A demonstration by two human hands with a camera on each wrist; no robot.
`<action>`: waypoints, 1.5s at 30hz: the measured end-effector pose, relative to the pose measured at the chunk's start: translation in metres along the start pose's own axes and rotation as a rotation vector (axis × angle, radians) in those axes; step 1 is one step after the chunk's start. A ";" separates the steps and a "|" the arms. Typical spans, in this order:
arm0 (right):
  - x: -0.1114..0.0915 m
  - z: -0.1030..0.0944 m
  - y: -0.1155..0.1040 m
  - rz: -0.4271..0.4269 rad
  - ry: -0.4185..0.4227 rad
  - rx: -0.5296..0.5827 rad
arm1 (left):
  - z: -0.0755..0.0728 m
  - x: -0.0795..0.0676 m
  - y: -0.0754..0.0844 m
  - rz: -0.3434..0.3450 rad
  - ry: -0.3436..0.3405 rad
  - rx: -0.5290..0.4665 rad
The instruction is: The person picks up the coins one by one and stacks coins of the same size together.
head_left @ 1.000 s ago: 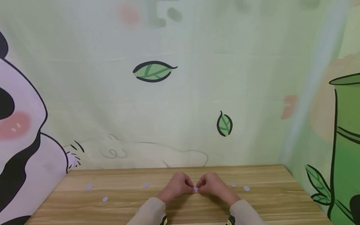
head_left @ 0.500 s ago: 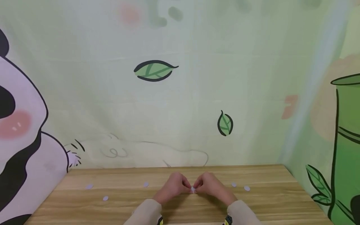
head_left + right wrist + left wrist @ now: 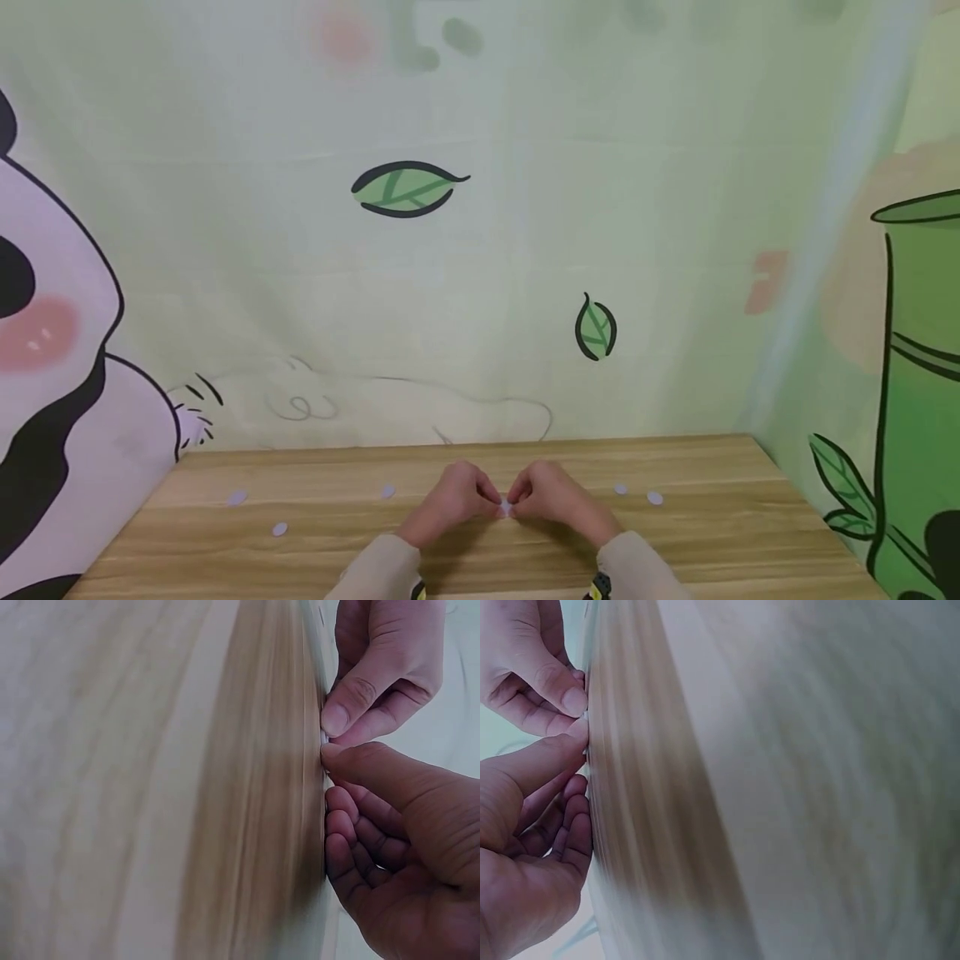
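The small pale piece (image 3: 506, 506) is between the two hands, low over the wooden table (image 3: 517, 571); the fingers hide most of it, so I cannot tell if it touches the wood; the left hand (image 3: 460, 493) pinches its left side with thumb and finger, and the right hand (image 3: 546, 490) pinches its right side the same way.

It looks thin and is likely very light; it may bend or tear if pulled hard, and a flat one could slip, so the edges seem the best place to hold, with soft fingertips; I cannot tell how stiff it is.

Next to a second ago, both hands and the piece are a little farther left; the pinch looks the same, and the loose pale discs (image 3: 280, 529) stay where they were.
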State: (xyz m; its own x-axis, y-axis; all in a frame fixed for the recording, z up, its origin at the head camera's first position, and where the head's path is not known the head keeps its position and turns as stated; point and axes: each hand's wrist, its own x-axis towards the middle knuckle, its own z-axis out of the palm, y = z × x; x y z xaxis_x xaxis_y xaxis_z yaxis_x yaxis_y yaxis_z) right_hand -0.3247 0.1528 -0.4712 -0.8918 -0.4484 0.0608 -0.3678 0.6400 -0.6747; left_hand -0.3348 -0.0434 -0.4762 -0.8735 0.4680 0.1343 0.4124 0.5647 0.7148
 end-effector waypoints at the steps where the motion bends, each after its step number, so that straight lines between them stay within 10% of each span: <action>1: 0.001 -0.001 0.000 0.000 0.000 -0.004 | 0.000 0.001 0.001 -0.005 -0.002 -0.006; 45: 0.001 0.002 0.002 -0.052 -0.004 -0.005 | -0.011 0.002 -0.005 0.009 -0.101 -0.016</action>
State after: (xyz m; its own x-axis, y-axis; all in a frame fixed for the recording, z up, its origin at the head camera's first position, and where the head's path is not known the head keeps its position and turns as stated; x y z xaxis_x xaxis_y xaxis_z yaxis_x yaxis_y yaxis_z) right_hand -0.3255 0.1526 -0.4736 -0.8701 -0.4841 0.0928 -0.4154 0.6188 -0.6667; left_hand -0.3411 -0.0530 -0.4721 -0.8389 0.5395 0.0716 0.4153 0.5495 0.7250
